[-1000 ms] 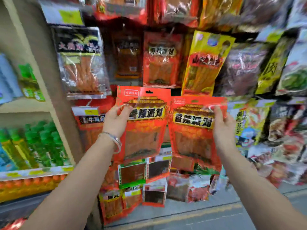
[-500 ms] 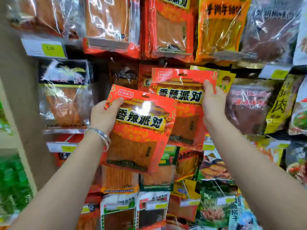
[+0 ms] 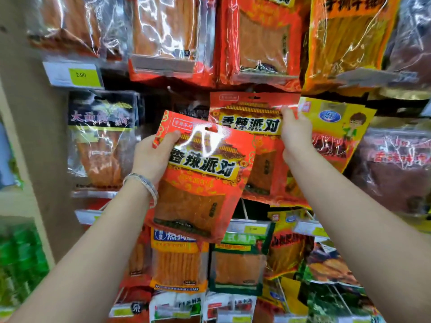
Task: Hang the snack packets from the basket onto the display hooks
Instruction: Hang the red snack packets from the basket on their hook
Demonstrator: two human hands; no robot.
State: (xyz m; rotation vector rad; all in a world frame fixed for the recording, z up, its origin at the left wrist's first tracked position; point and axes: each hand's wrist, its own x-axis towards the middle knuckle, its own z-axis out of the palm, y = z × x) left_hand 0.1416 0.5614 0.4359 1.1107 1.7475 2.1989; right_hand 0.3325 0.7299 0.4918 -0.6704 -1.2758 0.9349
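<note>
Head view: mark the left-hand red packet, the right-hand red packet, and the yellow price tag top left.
left-hand red packet [image 3: 200, 173], head view, on its yellow title band.
right-hand red packet [image 3: 250, 123], head view, on its title lettering.
yellow price tag [image 3: 82, 75], head view, on its yellow label face.

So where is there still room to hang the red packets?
A dark gap opens between the black-labelled clear packet and the red packet in the right hand, under the top row. The left hand holds another red packet. Elsewhere, packets overlap.
</note>
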